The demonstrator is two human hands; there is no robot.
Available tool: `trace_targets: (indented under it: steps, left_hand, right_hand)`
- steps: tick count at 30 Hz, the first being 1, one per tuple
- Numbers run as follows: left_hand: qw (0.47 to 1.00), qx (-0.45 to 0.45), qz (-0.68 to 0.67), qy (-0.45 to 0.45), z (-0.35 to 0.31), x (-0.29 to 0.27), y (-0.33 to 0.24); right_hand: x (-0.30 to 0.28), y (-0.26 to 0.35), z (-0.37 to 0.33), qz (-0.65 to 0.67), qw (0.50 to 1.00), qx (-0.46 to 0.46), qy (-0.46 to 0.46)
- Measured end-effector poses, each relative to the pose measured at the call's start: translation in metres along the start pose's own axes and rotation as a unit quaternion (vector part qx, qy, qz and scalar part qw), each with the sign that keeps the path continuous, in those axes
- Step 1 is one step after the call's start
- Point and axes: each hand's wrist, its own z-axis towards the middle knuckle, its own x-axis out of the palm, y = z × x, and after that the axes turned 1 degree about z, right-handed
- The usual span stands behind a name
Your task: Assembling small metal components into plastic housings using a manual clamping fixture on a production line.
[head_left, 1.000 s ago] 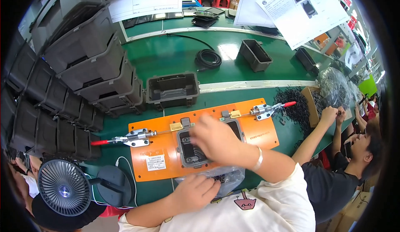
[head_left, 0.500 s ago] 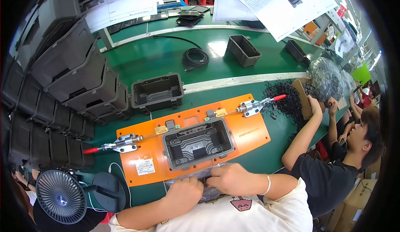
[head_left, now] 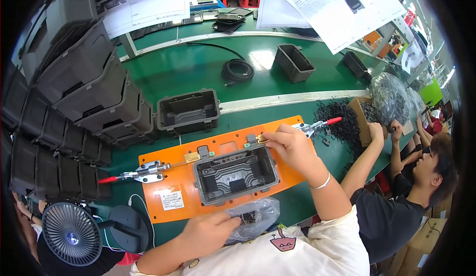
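Looks like work's been shifted from plastic bag [head_left: 269, 210] to brass block [head_left: 260, 138]; right fingers [head_left: 274, 138] are bunched close together, left fingers [head_left: 229, 223] curled at bag, grips can't be confirmed.

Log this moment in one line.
right hand: at yellow block | left hand: at clear bag | dark box: open, on orange board | red-handled clamp: left of box

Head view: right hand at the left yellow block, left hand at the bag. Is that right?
Wrong block: in the head view, the right hand is at the right yellow block. The left hand is indeed at the bag.
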Motion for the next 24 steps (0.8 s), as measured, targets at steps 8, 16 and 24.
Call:
trace_targets:
  steps: [8, 16, 24]
  left_hand:
    - [0.940, -0.084, 0.050, -0.326, 0.042, -0.039, 0.082]
    - [0.922, -0.139, 0.213, -0.292, 0.031, -0.032, 0.077]
    - [0.707, -0.252, -0.115, -0.651, -0.034, -0.040, 0.081]
  right_hand:
    - [-0.003, 0.010, 0.002, 0.032, 0.999, 0.020, -0.012]
    - [0.007, 0.047, 0.031, 0.097, 0.994, -0.001, 0.058]
    - [0.077, 0.060, 0.100, 0.056, 0.958, -0.018, 0.282]
